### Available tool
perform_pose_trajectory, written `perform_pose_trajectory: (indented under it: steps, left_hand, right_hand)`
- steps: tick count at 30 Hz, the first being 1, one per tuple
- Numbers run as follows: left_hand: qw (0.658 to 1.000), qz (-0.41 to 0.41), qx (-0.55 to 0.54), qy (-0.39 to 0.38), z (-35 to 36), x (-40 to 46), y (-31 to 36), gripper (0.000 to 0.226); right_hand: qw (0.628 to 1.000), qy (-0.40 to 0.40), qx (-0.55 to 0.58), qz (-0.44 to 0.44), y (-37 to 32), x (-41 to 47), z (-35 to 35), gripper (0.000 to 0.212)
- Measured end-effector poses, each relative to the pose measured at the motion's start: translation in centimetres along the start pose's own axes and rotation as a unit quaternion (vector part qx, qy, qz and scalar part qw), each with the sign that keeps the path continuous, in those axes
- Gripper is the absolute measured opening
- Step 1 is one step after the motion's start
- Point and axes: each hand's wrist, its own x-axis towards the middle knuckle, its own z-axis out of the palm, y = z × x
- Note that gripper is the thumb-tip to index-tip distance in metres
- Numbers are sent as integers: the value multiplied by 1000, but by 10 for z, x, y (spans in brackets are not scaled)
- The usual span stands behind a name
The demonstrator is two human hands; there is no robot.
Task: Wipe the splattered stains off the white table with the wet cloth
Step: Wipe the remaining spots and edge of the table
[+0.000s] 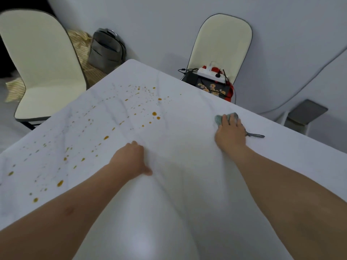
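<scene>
The white marbled table (178, 184) fills most of the view. Orange-brown splatter stains (131, 113) run across its left half, from the far corner down to the near left edge. A grey-green cloth (218, 119) lies on the table's right side, well apart from the stains. My right hand (230, 132) lies on top of the cloth, fingers over it, and covers most of it. My left hand (131, 158) rests on the table near the middle, just right of the stains, fingers bent under and holding nothing.
A dark pen (255, 135) lies just right of my right hand. A cream chair (35, 72) stands at the left. Another chair (223, 45) behind the far edge carries a power strip (211, 74) and a dark bag. A grey backpack (106, 49) leans on the wall.
</scene>
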Motion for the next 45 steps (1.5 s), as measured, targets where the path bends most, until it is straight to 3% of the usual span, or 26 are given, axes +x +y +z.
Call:
perform_pose_trajectory:
  steps: [3,7,9,11,16,19,22,24,28,31,33,35,37,40,42,45]
  left_hand:
    - [1000,10,4,11,3,0,-1,75]
    - [1000,2,14,12,1,1,5,77]
    - [1000,8,25,13,1,1,4,82]
    - [1000,9,23,14,2,2,4,80]
    - [1000,-6,-11,15,-3,-1,2,74]
    - [1000,-7,-11,13,-3,-2,3,72]
    - [1000,-2,-12,17,-3,0,2,68]
    - [1000,4,-8,21,-2,1,1,65]
    - [999,18,21,28,-1,4,0,63]
    - [999,22,39,27,-1,5,3,44]
    - [998,22,47,30,-1,5,5,33]
    - [999,20,44,22,-1,5,5,49]
    - [999,22,37,16,-2,5,5,62]
    - [999,25,25,11,-2,5,4,63]
    - [999,24,26,11,0,4,3,62]
    - [999,23,24,15,0,3,3,62]
  right_hand:
    - [998,3,16,-62,-67,-10,11,61]
    - [966,-24,8,-259,-168,-76,34,64]
    - [941,-43,20,-335,-185,-102,36,67]
    - [935,-31,0,-354,-168,-103,36,65]
    - [985,26,-22,-171,-58,-50,22,55]
    - [1000,28,-4,2,11,-29,9,57]
    - [989,-6,35,145,13,-31,11,61]
    - [986,15,46,163,-21,-41,18,63]
    - [998,49,39,-25,-112,-95,38,66]
    - [974,15,40,-223,-163,-144,46,71]
    - [937,7,53,-345,-165,-152,47,53]
    - [917,45,82,-388,-145,-143,37,39]
    - [933,67,163,-314,-120,-128,20,41]
    - [956,107,238,-136,-71,-90,-15,49]
    - [984,96,144,-35,-32,-62,-29,53]
    - [998,53,27,-37,4,-39,-24,44]
